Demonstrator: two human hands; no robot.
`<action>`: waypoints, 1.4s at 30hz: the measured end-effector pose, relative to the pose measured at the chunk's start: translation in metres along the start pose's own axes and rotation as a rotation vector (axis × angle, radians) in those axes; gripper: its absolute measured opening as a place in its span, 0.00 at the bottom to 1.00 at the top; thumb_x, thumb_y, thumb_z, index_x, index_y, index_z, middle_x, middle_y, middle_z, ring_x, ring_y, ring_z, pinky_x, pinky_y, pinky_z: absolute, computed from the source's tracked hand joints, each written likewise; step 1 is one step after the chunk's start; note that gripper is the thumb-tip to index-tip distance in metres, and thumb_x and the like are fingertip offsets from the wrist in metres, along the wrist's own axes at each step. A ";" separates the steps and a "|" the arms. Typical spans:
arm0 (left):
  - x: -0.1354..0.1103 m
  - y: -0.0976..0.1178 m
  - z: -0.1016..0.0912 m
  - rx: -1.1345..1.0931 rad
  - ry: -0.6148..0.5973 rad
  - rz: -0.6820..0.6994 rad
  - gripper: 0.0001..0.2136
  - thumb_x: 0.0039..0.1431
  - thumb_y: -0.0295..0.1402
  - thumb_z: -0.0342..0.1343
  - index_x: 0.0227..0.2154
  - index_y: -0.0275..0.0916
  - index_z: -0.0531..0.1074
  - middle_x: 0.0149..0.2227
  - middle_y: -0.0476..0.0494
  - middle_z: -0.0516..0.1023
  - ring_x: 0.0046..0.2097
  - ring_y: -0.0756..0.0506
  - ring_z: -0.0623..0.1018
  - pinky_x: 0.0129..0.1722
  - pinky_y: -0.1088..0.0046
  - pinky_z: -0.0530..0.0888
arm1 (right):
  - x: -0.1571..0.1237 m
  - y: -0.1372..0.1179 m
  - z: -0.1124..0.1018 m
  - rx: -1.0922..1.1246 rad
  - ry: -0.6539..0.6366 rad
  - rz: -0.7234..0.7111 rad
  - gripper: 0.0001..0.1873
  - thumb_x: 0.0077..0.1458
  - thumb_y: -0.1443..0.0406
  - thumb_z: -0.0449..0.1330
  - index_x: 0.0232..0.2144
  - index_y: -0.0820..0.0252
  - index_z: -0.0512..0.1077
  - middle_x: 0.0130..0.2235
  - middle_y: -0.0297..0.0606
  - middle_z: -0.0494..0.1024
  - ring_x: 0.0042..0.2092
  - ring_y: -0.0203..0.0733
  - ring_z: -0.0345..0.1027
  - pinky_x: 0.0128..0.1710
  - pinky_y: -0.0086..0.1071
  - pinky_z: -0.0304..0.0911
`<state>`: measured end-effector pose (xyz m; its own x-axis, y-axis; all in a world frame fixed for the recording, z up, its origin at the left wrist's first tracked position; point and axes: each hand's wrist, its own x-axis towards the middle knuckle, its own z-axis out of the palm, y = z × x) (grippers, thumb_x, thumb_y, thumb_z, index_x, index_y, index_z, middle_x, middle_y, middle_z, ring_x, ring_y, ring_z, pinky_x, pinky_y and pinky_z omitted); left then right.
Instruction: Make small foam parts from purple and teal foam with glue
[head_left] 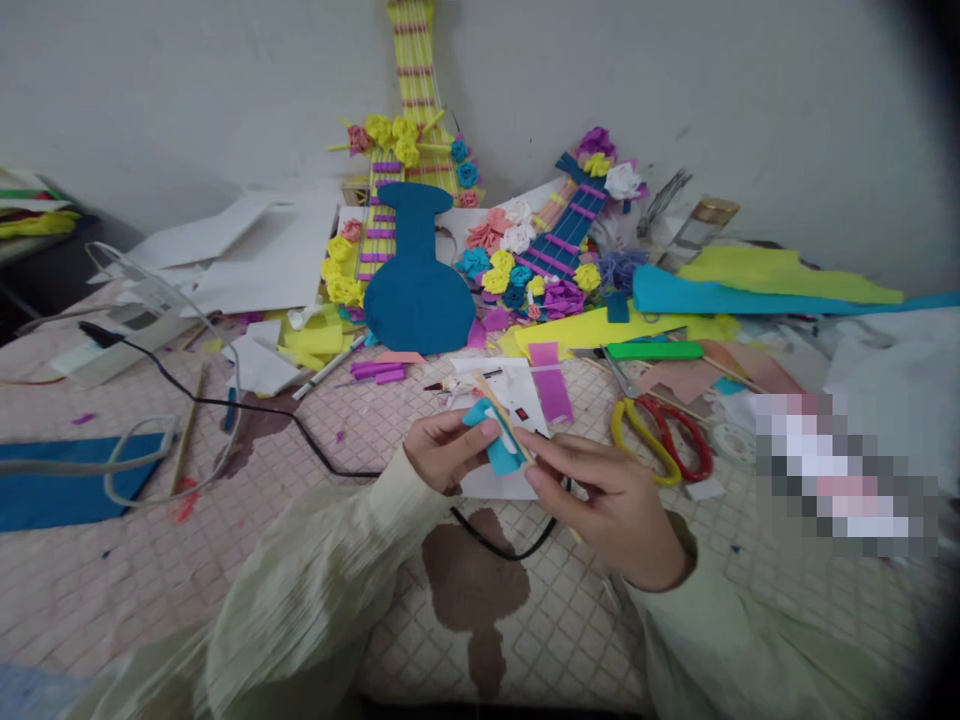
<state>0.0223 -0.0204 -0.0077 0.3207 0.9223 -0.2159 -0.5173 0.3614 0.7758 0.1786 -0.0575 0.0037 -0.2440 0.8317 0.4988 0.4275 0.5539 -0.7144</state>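
My left hand (448, 450) pinches a small turquoise piece of paper (504, 457), probably crepe, with its thumb on top. Across that paper lies a thin wooden stick (491, 398), slanting from upper left to lower right. The fingers of my right hand (611, 500) are closed on the stick, close to the paper's edge. A narrow white strip shows between paper and stick; I cannot tell what it is. Both hands are held over a white sheet (491, 485) on the table. Part of the turquoise paper is hidden behind my left fingers.
Behind stand a dark blue guitar-shaped cutout (418, 300) and a small blue guitar (562, 240) with paper flowers. Yellow-handled scissors (646, 445) and red-handled scissors (694, 440) lie right, beside a green-handled knife (654, 351). A black cable (300, 425) runs across the quilted tablecloth.
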 end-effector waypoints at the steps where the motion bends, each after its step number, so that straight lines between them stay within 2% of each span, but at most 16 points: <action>1: 0.000 0.000 0.000 0.007 0.000 -0.002 0.10 0.35 0.33 0.66 0.24 0.35 0.77 0.22 0.47 0.78 0.27 0.48 0.77 0.34 0.69 0.75 | 0.000 0.000 0.000 -0.022 0.000 -0.013 0.18 0.50 0.71 0.54 0.45 0.58 0.71 0.21 0.29 0.62 0.21 0.29 0.55 0.20 0.24 0.57; 5: 0.001 -0.001 -0.002 0.021 0.016 0.001 0.10 0.34 0.32 0.67 0.25 0.35 0.78 0.24 0.47 0.78 0.28 0.50 0.76 0.36 0.70 0.74 | -0.001 0.002 0.002 -0.115 -0.003 -0.086 0.19 0.51 0.71 0.54 0.46 0.59 0.69 0.21 0.29 0.60 0.21 0.29 0.52 0.18 0.24 0.55; 10: 0.001 -0.002 -0.002 0.035 0.046 0.010 0.11 0.33 0.32 0.67 0.24 0.35 0.78 0.24 0.48 0.78 0.27 0.51 0.76 0.34 0.74 0.74 | -0.002 0.004 0.002 -0.231 -0.002 -0.186 0.17 0.51 0.72 0.54 0.45 0.62 0.69 0.24 0.32 0.66 0.22 0.28 0.57 0.21 0.22 0.59; 17: 0.002 -0.003 -0.002 0.046 0.072 0.010 0.10 0.33 0.32 0.67 0.23 0.35 0.78 0.24 0.49 0.79 0.27 0.52 0.75 0.31 0.77 0.74 | -0.003 0.005 0.003 -0.525 -0.021 -0.307 0.16 0.53 0.71 0.52 0.45 0.65 0.70 0.23 0.35 0.69 0.26 0.32 0.63 0.25 0.26 0.61; 19: 0.003 -0.003 -0.002 0.037 0.047 0.008 0.10 0.33 0.32 0.67 0.23 0.35 0.78 0.23 0.49 0.78 0.27 0.52 0.75 0.31 0.77 0.74 | -0.004 0.004 0.003 -0.483 0.000 -0.266 0.17 0.53 0.71 0.53 0.46 0.63 0.69 0.24 0.34 0.69 0.25 0.32 0.62 0.26 0.26 0.61; 21: 0.002 -0.002 -0.002 0.028 0.014 0.015 0.11 0.34 0.33 0.67 0.24 0.34 0.77 0.23 0.48 0.78 0.27 0.51 0.76 0.32 0.76 0.74 | -0.005 0.002 0.003 -0.352 0.022 -0.166 0.18 0.52 0.71 0.53 0.47 0.60 0.68 0.24 0.33 0.68 0.24 0.30 0.60 0.24 0.25 0.61; 26: 0.001 -0.002 -0.003 0.000 -0.026 0.035 0.10 0.37 0.32 0.66 0.26 0.34 0.77 0.27 0.45 0.79 0.31 0.48 0.77 0.34 0.74 0.73 | -0.005 0.000 0.001 -0.087 0.038 0.008 0.21 0.51 0.71 0.54 0.49 0.58 0.66 0.24 0.31 0.68 0.24 0.30 0.59 0.25 0.26 0.61; 36: 0.002 -0.002 -0.002 -0.004 -0.004 0.020 0.11 0.36 0.32 0.66 0.25 0.34 0.77 0.26 0.46 0.79 0.29 0.48 0.77 0.33 0.74 0.73 | -0.005 -0.004 0.002 -0.011 0.061 0.054 0.19 0.50 0.71 0.55 0.46 0.59 0.69 0.23 0.31 0.66 0.24 0.31 0.59 0.24 0.27 0.60; 42: 0.000 0.000 0.000 0.001 0.009 0.002 0.13 0.34 0.33 0.67 0.26 0.34 0.77 0.23 0.46 0.78 0.27 0.48 0.77 0.31 0.74 0.73 | -0.005 -0.003 0.004 -0.040 0.004 0.041 0.19 0.51 0.69 0.54 0.47 0.58 0.68 0.23 0.30 0.65 0.23 0.30 0.58 0.23 0.26 0.59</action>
<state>0.0227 -0.0200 -0.0075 0.3130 0.9240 -0.2196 -0.5167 0.3597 0.7769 0.1752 -0.0634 0.0017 -0.2219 0.8533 0.4719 0.4714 0.5175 -0.7141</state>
